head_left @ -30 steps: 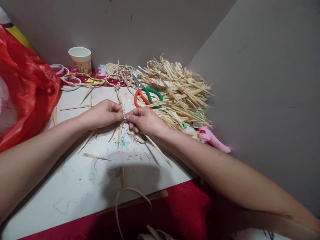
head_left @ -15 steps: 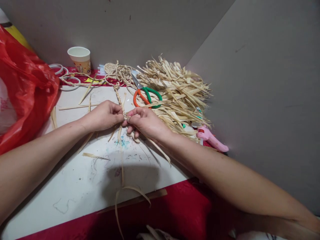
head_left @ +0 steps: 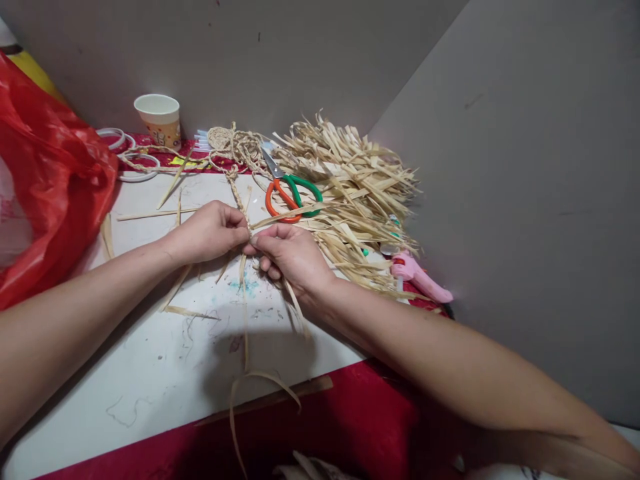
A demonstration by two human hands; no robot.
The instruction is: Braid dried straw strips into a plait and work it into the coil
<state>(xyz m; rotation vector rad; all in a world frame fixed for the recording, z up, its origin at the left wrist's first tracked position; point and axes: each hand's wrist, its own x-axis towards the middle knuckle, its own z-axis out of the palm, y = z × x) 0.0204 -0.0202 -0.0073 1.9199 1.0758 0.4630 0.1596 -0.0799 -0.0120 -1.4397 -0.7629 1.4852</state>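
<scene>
Between the two hands, at the near end of a narrow braid of pale, dry plant strips (head_left: 237, 192), the fingertips of both meet, almost touching. The left hand (head_left: 213, 231) pinches that end between thumb and bent forefinger, its other fingers curled in; the right hand (head_left: 290, 255) grips the same end between thumb and fingertips, palm turned inward, though which strand lies in the pinch is too small to tell. The braid runs away from the hands across a flat white board (head_left: 125, 367), which lies on a bench covered with red cloth (head_left: 360, 413). One long, thin, straw-coloured strip (head_left: 245, 347) trails from beneath the fingertips toward the person, past the board's near edge, and a pale, flat strip (head_left: 297, 310) hangs below the right hand. Just beyond the right hand lie scissors with one orange and one green handle (head_left: 307, 213), slightly open, against a large, loose heap of dry, beige strips (head_left: 360, 173). To the right of that hand, beside the heap, is a pink plastic tool with a long handle (head_left: 425, 279). Well beyond the left hand stand an orange-and-white paper cup (head_left: 163, 130) and, nearer the braid, a coil of finished beige plait (head_left: 220, 138).
</scene>
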